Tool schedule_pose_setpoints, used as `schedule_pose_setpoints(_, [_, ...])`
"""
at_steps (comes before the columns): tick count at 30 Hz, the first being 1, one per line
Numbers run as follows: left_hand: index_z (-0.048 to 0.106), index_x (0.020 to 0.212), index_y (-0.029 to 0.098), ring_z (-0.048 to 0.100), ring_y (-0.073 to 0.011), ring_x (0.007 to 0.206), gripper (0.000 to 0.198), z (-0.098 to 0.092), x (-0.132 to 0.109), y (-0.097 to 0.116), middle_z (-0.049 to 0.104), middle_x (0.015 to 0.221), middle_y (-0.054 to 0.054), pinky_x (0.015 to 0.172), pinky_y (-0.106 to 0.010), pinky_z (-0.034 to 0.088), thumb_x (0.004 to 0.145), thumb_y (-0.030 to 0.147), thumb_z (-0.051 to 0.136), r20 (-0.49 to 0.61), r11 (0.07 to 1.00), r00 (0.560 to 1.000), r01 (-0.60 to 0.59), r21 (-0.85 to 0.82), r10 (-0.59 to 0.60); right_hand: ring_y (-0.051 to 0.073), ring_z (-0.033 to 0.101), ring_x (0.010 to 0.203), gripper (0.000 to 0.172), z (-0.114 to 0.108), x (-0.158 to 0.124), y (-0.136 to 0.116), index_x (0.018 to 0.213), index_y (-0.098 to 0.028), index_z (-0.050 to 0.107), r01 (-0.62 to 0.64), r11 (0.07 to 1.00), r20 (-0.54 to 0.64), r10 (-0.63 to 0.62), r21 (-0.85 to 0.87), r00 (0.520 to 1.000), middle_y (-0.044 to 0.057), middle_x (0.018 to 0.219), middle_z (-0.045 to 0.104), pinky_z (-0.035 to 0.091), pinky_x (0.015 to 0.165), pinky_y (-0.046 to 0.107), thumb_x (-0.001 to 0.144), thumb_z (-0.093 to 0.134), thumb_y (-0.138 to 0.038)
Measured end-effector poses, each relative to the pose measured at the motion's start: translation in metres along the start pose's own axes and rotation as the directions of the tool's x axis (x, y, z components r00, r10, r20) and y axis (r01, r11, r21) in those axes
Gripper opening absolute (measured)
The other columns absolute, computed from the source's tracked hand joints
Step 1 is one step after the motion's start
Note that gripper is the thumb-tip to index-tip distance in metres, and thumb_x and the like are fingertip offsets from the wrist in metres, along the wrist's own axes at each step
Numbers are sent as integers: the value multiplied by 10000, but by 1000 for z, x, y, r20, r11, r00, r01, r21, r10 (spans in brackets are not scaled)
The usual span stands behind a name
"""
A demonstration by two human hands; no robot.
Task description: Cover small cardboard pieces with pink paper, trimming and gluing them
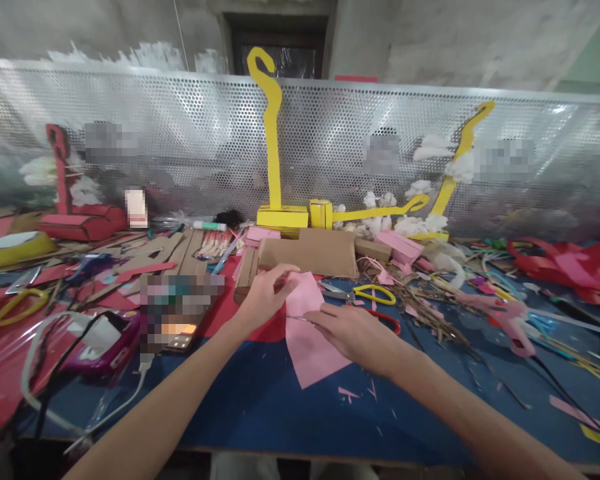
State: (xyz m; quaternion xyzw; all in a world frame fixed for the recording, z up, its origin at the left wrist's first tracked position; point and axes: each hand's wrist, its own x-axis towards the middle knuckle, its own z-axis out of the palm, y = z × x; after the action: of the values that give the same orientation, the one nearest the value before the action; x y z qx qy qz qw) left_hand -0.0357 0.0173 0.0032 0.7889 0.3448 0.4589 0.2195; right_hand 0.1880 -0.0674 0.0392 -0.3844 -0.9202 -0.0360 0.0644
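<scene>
A pink paper sheet [310, 347] lies on the blue tabletop [260, 407] in front of me. My left hand [267, 293] pinches the sheet's upper left edge, fingers closed on it. My right hand [350, 330] rests on the sheet's right side with its fingers curled, and a thin metal blade or tool tip pokes out to the left of it; red scissor handles [387, 321] show just behind that hand. What the right hand grips I cannot make out fully.
A brown cardboard box [310, 253] stands just behind the sheet. Yellow-handled scissors [375, 293] lie to its right. Yellow paper structures [275, 213], a perforated metal screen [180, 133], red paper [570, 267], a white cable [35, 373] and paper scraps surround the work spot.
</scene>
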Motion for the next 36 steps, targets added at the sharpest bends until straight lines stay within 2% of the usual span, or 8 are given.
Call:
schedule_pose_setpoints(3, [512,1340,206,732,-159,769,404,-1,1,3,739,1167,-105,685,-280,561,1050,483,463,-84,993,990,109,-52,-113,214,715,966,357,16,-1,9,1325,-219,650,-93,986,-83,105,137,991,96,1118,735,533,792,311,1036,455,-144])
schedule_pose_setpoints(6, [641,933,198,677,-175,657,432,-6,-1,8,727,781,-57,612,-276,480,1054,538,404,-123,948,984,158,277,-128,234,706,1071,366,31,-2,22,1306,-223,664,-165,933,-197,236,319,952,98,1177,749,532,900,348,1009,471,-133])
schedule_pose_setpoints(8, [546,597,205,556,-162,487,557,-5,-5,12,592,538,-32,505,-278,353,995,591,503,-77,911,988,153,384,-133,245,707,1091,388,40,-3,31,1278,-214,680,-199,878,-238,326,435,915,100,1195,757,529,923,361,957,492,-102])
schedule_pose_setpoints(10, [512,519,208,493,-152,431,594,1,-10,14,553,491,-32,464,-277,243,942,620,573,-9,868,989,137,477,-151,253,716,1070,434,46,-4,37,1271,-206,684,-201,830,-246,370,520,896,101,1192,763,531,907,361,891,522,-74])
schedule_pose_setpoints(17, [576,541,219,537,-187,486,641,24,-16,16,604,532,-48,459,-281,221,917,733,503,48,834,966,193,517,-254,209,677,790,320,48,-3,33,1263,-208,663,-201,729,-221,439,654,871,47,906,746,507,760,336,1004,492,-287])
schedule_pose_setpoints(23, [398,513,210,378,-115,437,537,21,-15,9,408,459,31,472,-292,199,947,482,556,141,906,954,198,374,-266,155,595,677,315,50,-3,27,1268,-184,614,-132,588,-181,442,798,878,5,805,640,462,634,279,1006,503,-318])
schedule_pose_setpoints(30, [433,602,221,451,-145,510,333,-21,0,11,481,553,20,501,-287,259,916,291,520,151,909,966,135,395,-209,93,464,538,343,46,-3,33,1232,-202,557,19,300,-207,609,954,766,-34,787,577,382,506,248,998,567,-453])
schedule_pose_setpoints(36, [525,634,220,528,-166,571,309,-43,1,8,575,622,7,545,-284,324,925,308,580,327,931,935,8,364,-136,87,439,520,298,34,-3,24,1207,-225,554,86,278,-254,654,957,712,-55,742,542,359,490,243,999,573,-437])
